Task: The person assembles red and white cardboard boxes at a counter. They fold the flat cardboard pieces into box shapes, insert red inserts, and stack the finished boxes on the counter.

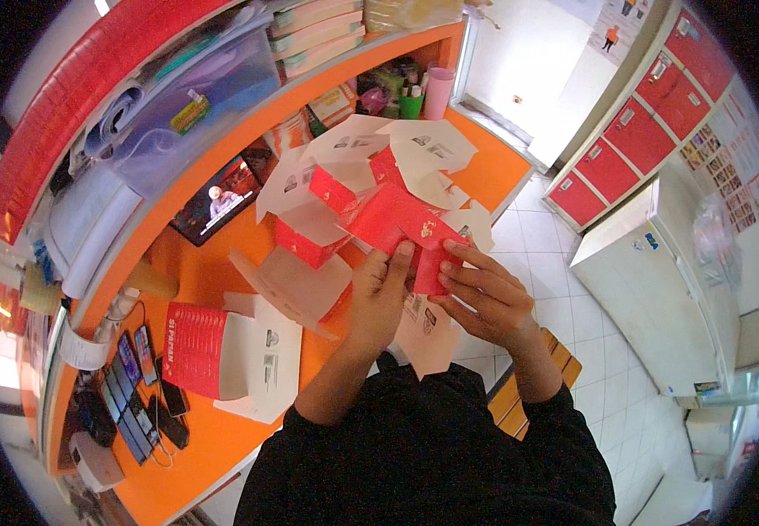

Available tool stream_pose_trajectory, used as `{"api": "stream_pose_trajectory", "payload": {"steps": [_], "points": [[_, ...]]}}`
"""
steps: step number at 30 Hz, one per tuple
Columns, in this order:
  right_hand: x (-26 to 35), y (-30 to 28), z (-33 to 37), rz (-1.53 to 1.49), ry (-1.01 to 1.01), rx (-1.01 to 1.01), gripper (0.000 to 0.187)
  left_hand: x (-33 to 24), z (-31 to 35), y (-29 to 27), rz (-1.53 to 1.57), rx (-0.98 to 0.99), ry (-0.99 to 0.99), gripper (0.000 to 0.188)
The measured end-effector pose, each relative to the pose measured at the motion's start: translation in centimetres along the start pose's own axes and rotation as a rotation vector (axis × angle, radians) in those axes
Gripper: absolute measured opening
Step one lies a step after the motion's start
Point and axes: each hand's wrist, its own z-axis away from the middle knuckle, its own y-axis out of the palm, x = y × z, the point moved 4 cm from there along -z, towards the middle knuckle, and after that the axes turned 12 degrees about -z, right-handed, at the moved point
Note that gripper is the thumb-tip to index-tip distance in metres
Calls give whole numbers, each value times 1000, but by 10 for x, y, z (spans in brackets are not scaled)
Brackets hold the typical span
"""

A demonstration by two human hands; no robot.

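Observation:
A red and white cardboard box (429,273), partly folded, is held up in front of my body. My left hand (374,294) grips its left side, with the thumb pressed on the red panel. On its right edge my right hand (487,296) closes, thumb and fingers pinching a red flap. A pale printed flap (429,337) hangs below between my hands. Behind it stand several more red and white boxes (314,232), some with flaps spread out. They overlap, so I cannot tell exactly where the held box ends.
On the orange table (200,285) lies a stack of flat red and white cartons (195,351). Several phones (145,355) lie on a dark panel (125,399) at the left. A tablet (217,200) leans at the back. Right are a wooden stool (562,358) and a white fridge (651,285).

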Motion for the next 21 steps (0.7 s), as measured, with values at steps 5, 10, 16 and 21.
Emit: {"api": "stream_pose_trajectory", "payload": {"steps": [5, 10, 16, 21], "points": [[1, 10, 4, 79, -35, -225, 27, 11, 18, 10, -373, 58, -119, 23], [5, -12, 0, 163, 373, -233, 71, -20, 23, 37, -1018, 258, 512, 23], [-1, -13, 0, -100, 485, -471, 100, -68, 49, 62, -1316, 283, 908, 44], [-21, 64, -25, -555, 676, 61, 95, -142, 136, -63, -1414, -523, 660, 55]]}}
